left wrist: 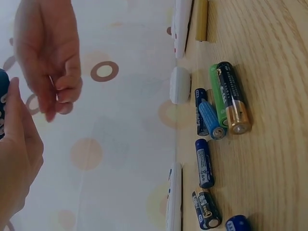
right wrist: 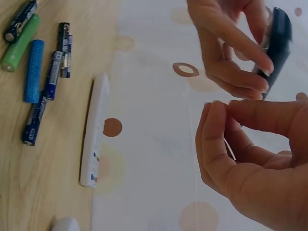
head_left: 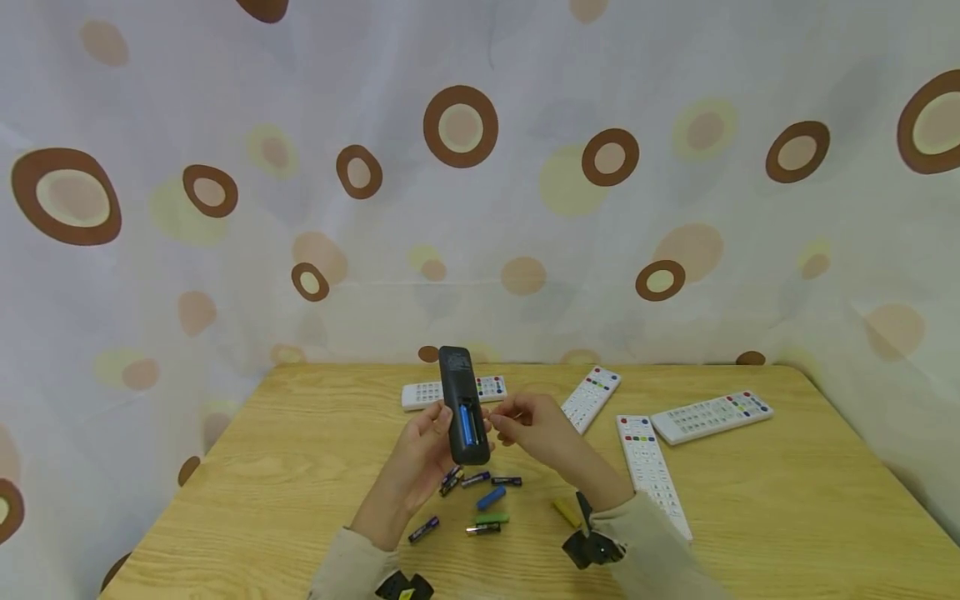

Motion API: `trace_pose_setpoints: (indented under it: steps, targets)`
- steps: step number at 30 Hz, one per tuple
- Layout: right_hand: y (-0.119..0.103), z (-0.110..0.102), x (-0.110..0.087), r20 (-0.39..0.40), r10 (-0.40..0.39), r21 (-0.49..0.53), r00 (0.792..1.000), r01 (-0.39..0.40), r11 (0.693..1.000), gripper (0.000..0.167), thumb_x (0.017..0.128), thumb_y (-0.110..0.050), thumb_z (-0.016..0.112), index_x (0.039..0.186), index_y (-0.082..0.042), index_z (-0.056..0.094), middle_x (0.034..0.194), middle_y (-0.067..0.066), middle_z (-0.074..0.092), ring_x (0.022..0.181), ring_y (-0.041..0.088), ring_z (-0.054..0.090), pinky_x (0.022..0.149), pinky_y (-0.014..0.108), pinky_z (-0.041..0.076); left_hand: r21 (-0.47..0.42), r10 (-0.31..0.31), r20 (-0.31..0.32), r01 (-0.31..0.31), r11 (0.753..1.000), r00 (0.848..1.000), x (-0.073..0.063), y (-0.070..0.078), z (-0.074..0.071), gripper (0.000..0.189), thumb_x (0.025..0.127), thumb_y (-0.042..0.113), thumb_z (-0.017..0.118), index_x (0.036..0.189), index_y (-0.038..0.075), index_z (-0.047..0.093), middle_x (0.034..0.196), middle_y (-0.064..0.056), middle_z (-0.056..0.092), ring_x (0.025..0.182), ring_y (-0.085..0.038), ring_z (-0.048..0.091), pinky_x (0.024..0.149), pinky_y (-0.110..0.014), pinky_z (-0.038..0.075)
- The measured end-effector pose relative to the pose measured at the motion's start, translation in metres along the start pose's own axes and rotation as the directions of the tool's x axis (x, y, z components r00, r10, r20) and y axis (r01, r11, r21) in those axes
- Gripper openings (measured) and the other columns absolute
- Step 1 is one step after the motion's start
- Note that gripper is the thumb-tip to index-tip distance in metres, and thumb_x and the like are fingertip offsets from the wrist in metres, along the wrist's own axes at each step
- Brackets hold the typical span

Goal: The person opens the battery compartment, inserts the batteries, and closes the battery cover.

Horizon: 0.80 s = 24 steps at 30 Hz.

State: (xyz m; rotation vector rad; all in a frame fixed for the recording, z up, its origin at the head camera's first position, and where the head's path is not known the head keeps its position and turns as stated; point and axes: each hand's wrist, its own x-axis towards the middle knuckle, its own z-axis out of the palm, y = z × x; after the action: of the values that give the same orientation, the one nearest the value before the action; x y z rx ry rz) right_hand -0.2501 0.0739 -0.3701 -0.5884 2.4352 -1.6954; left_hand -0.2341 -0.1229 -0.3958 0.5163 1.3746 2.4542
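Head view: a pale cloth with ringed dots [head_left: 375, 83] spreads behind the black remote [head_left: 455, 375], and a wood-grain tabletop [head_left: 300, 467] lies beneath it. The left hand [head_left: 423, 442] has its grip around the lower part of the black remote, which is raised above the tabletop, back toward the camera. Just right of the black remote's lower end is the right hand [head_left: 534, 423], its grip narrow, thumb and fingertips drawn together; I cannot tell whether anything is pinched there.

A white remote [head_left: 420, 395] lies beyond the black remote, which blocks its middle from sight. A second white remote [head_left: 594, 395] lies to the black remote's right, its near end partly behind the right wrist. Farther right are a third white remote [head_left: 651, 467] and, farthest of all, a fourth [head_left: 712, 417].

In the black remote's lower back, the open compartment [head_left: 462, 405] holds a blue battery [head_left: 467, 427].

Loose batteries lie below the black remote: green [head_left: 492, 518], black-and-gold [head_left: 483, 529] and bright blue [head_left: 491, 498] ones, with a yellow one [head_left: 567, 512] farther right. Slimmer dark batteries [head_left: 476, 480] are scattered nearby, some directly under the black remote.
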Motion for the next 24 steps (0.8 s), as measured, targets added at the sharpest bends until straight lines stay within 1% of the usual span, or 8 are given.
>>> trace_pose_setpoints:
  steps: [2, 5, 7, 9, 12, 15, 19, 24]
  targets:
    - [0.009, 0.003, 0.003, 0.05, -0.004, -0.033, 0.999, 0.005, 0.999, 0.012, 0.093, -0.005, 0.061, 0.095, 0.005, 0.067, 0.085, 0.008, 0.066, 0.071, 0.017, 0.063, 0.066, 0.031, 0.054, 0.004, -0.007, -0.004, 0.007, 1.0, 1.0, 0.0, 0.0, 0.0, 0.056, 0.102, 0.027, 0.046, 0.14, -0.008, 0.024, 0.119, -0.012, 0.058, 0.106, -0.022, 0.063, 0.094, -0.04, 0.05]
    - [0.021, 0.009, 0.007, 0.137, 0.0, -0.108, 0.991, 0.015, 0.994, 0.01, 0.088, -0.004, 0.064, 0.09, 0.004, 0.068, 0.078, 0.006, 0.066, 0.066, 0.011, 0.06, 0.059, 0.026, 0.05, 0.007, -0.015, 0.009, 0.015, 1.0, 1.0, -0.002, 0.0, 0.0, 0.059, 0.104, 0.026, 0.043, 0.145, -0.008, 0.019, 0.123, -0.014, 0.056, 0.108, -0.022, 0.062, 0.094, -0.036, 0.05]
    - [0.027, 0.014, 0.008, 0.181, -0.006, -0.159, 0.983, 0.036, 0.987, 0.006, 0.084, -0.001, 0.067, 0.085, 0.004, 0.069, 0.073, 0.004, 0.065, 0.062, 0.008, 0.055, 0.055, 0.023, 0.046, -0.006, -0.013, 0.027, 0.013, 1.0, 1.0, -0.002, 0.0, 0.0, 0.06, 0.104, 0.024, 0.041, 0.148, -0.007, 0.015, 0.126, -0.017, 0.053, 0.111, -0.021, 0.06, 0.096, -0.039, 0.049]
    - [0.03, 0.018, 0.009, 0.207, -0.017, -0.231, 0.978, 0.066, 0.971, 0.003, 0.081, 0.0, 0.069, 0.08, 0.003, 0.069, 0.069, 0.003, 0.064, 0.059, 0.007, 0.051, 0.053, 0.021, 0.043, -0.018, -0.006, 0.04, 0.007, 1.0, 0.999, -0.002, 0.0, 0.001, 0.06, 0.105, 0.023, 0.04, 0.149, -0.007, 0.013, 0.128, -0.018, 0.052, 0.113, -0.022, 0.059, 0.097, -0.042, 0.048]
    - [0.031, 0.027, 0.007, 0.244, -0.02, -0.309, 0.969, 0.097, 0.946, 0.005, 0.078, 0.008, 0.069, 0.078, 0.004, 0.067, 0.071, 0.006, 0.064, 0.061, 0.009, 0.051, 0.055, 0.022, 0.043, -0.026, 0.002, 0.047, -0.001, 1.0, 0.999, -0.001, 0.0, 0.001, 0.059, 0.105, 0.023, 0.04, 0.149, -0.007, 0.014, 0.126, -0.017, 0.053, 0.113, -0.022, 0.059, 0.097, -0.045, 0.047]
    - [0.028, 0.034, 0.002, 0.289, 0.026, -0.362, 0.957, 0.085, 0.928, 0.012, 0.077, 0.015, 0.063, 0.08, 0.003, 0.065, 0.075, 0.007, 0.062, 0.066, 0.012, 0.05, 0.059, 0.026, 0.044, -0.024, 0.006, 0.049, -0.005, 1.0, 0.999, -0.001, 0.0, 0.001, 0.059, 0.105, 0.023, 0.04, 0.149, -0.008, 0.015, 0.124, -0.015, 0.054, 0.112, -0.021, 0.059, 0.097, -0.045, 0.047]
    - [0.027, 0.042, -0.001, 0.309, 0.074, -0.422, 0.948, 0.067, 0.904, 0.015, 0.074, 0.017, 0.065, 0.081, 0.003, 0.064, 0.08, 0.008, 0.06, 0.069, 0.015, 0.05, 0.062, 0.029, 0.045, -0.021, 0.01, 0.05, -0.009, 1.0, 0.999, -0.001, 0.0, 0.001, 0.059, 0.105, 0.023, 0.04, 0.148, -0.008, 0.016, 0.124, -0.014, 0.056, 0.112, -0.021, 0.06, 0.097, -0.044, 0.048]
    - [0.033, 0.047, -0.002, 0.305, 0.028, -0.497, 0.952, 0.134, 0.857, 0.018, 0.073, 0.015, 0.071, 0.081, 0.002, 0.061, 0.079, 0.007, 0.059, 0.068, 0.014, 0.05, 0.062, 0.026, 0.045, -0.025, 0.006, 0.045, -0.005, 1.0, 0.999, 0.0, 0.0, 0.002, 0.059, 0.104, 0.022, 0.041, 0.148, -0.007, 0.016, 0.122, -0.013, 0.057, 0.112, -0.021, 0.06, 0.097, -0.044, 0.048]
